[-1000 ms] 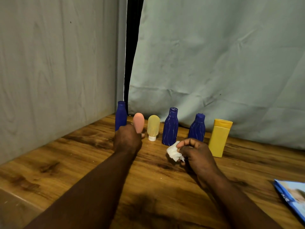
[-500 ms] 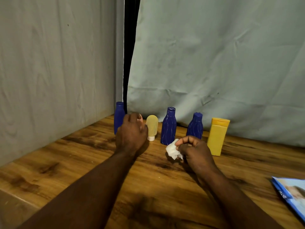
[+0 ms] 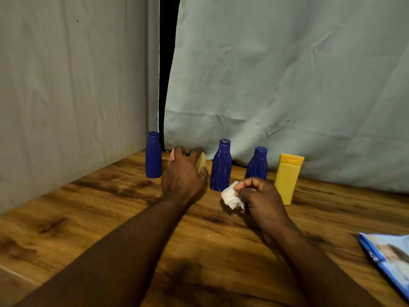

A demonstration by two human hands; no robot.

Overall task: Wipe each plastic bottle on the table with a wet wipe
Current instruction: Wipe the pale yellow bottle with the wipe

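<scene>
picking up the little yellow bottle to wipe it

we are at the step of taking a bottle so that we can wipe it. our left hand (image 3: 183,173) is out by the back row. its fingers curl round the little pale yellow bottle (image 3: 201,165), and only a strip of that bottle shows past the hand. a pink bottle (image 3: 172,153) peeks out just behind the fingers. our right hand (image 3: 260,201) sits low over the table (image 3: 99,218). its fingers are bent in tight and pinch the white wet wipe (image 3: 230,196), which is scrunched into a ball.

next, we think, the little bottle must come up and toward us. then the wipe must meet it and rub all round. a straight lift looks best, as these bottles seem light and could tip.

room is tight at the back. the plain blue bottle (image 3: 153,155) stands just left of the left hand, and the wavy blue bottle (image 3: 221,166) stands just right of it. a short blue bottle (image 3: 257,162) and the big yellow bottle (image 3: 287,178) stand close behind the right hand. the grey cloth (image 3: 265,85) hangs right behind the row. in front of the row there is wide bare wood, a good place to wipe. a blue pack (image 3: 389,258) lies at the right edge, well apart.
</scene>
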